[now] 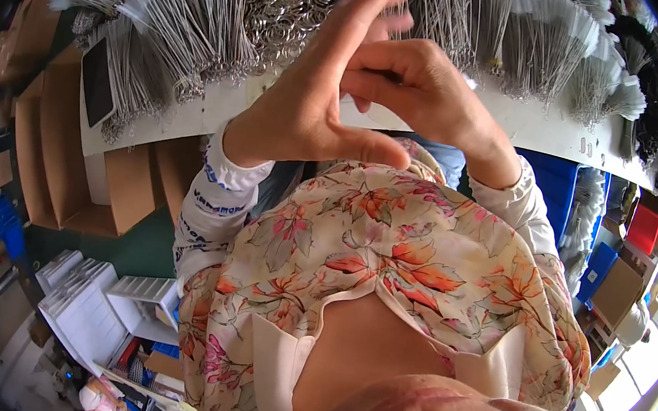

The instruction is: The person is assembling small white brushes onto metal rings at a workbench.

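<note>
My left hand [308, 106] is raised over the table's near edge, its thumb and fingers stretched apart. My right hand [432, 83] meets it at the palm side, with its fingers bent inward and pressed together. Anything between those fingers is hidden, and some fingertips are smeared by motion. Behind the hands lies a heap of metal rings [286, 10]. To its left are bundles of thin wire brushes [179, 22] with white bristle ends, and more wire brushes [529, 54] lie to the right.
A dark phone [98, 83] lies at the white table's [509, 116] left end. Open cardboard boxes [77, 169] stand below it. Black brushes [654, 96] hang over the right end, above a blue bin [543, 189]. White plastic drawers [85, 312] stand at the lower left.
</note>
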### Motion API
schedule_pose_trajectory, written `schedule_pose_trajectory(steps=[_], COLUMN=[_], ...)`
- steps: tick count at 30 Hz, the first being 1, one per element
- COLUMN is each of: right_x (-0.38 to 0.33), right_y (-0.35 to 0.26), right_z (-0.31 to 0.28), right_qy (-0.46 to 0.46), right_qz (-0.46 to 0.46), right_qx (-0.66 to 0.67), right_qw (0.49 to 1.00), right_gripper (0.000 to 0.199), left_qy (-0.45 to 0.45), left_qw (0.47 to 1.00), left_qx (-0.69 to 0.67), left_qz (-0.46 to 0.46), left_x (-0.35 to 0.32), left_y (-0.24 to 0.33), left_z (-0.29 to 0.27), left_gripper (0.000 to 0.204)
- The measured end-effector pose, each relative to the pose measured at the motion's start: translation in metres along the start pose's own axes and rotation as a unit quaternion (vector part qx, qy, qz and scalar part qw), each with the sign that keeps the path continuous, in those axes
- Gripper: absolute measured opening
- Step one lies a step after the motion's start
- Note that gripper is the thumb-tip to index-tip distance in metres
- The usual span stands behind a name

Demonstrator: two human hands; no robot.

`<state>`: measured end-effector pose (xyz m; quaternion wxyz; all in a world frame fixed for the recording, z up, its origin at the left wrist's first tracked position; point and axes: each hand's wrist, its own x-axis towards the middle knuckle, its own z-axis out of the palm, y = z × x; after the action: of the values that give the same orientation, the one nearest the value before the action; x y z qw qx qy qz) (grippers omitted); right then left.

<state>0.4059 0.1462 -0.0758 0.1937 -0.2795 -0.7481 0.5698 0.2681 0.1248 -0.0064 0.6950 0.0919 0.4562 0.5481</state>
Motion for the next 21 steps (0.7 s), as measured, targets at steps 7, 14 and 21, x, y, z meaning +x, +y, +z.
schedule_pose_trajectory(steps=[7,14,21], right_x=[-0.009,-0.055,-0.141], right_y=[0.001,0.039,0.111], right_z=[-0.005,-0.023,-0.063], right_qy=[-0.047,-0.113,0.078], right_qz=[0.035,0.202,0.222], right_qx=[0.097,0.166,-0.578], right_qw=[0.994,0.959,0.781], right_gripper=[0.02,0.022,0.022], left_qy=[-0.291,-0.231,0.059], left_qw=[0.735,0.605,0.691], left_qx=[0.415,0.523,0.646], left_qz=[0.451,0.554,0.319], left_x=[0.029,0.02,0.036], left_y=[-0.031,-0.081,-0.097], left_z=[-0.102,-0.109,-0.183], left_gripper=[0.025,0.028,0.015])
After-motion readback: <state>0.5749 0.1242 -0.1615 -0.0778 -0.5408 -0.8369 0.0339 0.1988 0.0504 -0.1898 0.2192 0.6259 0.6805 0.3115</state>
